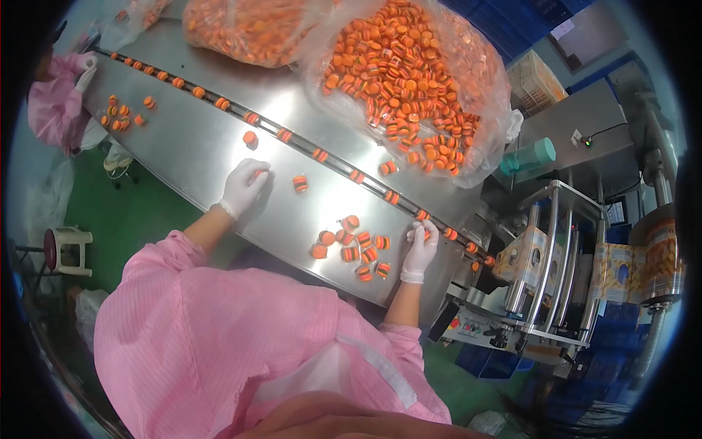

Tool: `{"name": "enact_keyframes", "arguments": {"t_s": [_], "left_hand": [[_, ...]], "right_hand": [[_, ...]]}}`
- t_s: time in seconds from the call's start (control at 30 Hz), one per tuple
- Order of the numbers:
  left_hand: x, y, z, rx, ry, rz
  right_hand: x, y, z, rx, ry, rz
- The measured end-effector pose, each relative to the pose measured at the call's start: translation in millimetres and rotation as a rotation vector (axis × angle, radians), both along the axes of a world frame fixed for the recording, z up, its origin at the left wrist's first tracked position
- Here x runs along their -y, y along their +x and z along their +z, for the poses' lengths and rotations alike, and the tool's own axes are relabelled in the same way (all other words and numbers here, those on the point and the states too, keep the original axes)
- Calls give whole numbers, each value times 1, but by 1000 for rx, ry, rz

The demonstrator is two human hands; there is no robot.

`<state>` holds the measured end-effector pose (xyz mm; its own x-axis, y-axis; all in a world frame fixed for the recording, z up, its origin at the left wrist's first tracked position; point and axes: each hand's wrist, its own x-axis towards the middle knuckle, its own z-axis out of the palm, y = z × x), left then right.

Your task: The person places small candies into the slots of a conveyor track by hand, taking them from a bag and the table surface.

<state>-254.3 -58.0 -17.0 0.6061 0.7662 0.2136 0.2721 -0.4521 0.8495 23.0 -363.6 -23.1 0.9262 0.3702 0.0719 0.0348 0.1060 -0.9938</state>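
My left hand (243, 190), in a white glove, is over the steel table with its fingers closed. A bit of orange shows at its fingertips, apparently a small burger-shaped candy (258, 173). My right hand (420, 252), gloved too, is beside the narrow conveyor track (338, 163), its fingers closed around an orange burger-shaped candy (427, 235), mostly covered. Between my hands lies a loose cluster of striped candies (350, 254). Single candies lie nearer my left hand, one striped (300, 183) and one orange side up (250, 137). A spaced row of candies sits along the track.
A large open plastic bag of candies (398, 69) stands behind the track, with another bag (245, 33) beside it. A packaging machine (556, 256) with printed film (621, 272) is on the right. At far left, a co-worker's gloved hand (87, 72) is near another candy pile (121, 117).
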Motion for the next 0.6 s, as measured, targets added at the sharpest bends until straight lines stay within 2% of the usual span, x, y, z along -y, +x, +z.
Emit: {"name": "enact_keyframes", "arguments": {"t_s": [0.53,0.6], "left_hand": [[-2,-1,0,-43,19,8],[2,0,2,20,-171,96]], "right_hand": [[1,3,-4,6,-6,2],[0,1,-1,0,-24,-16]]}}
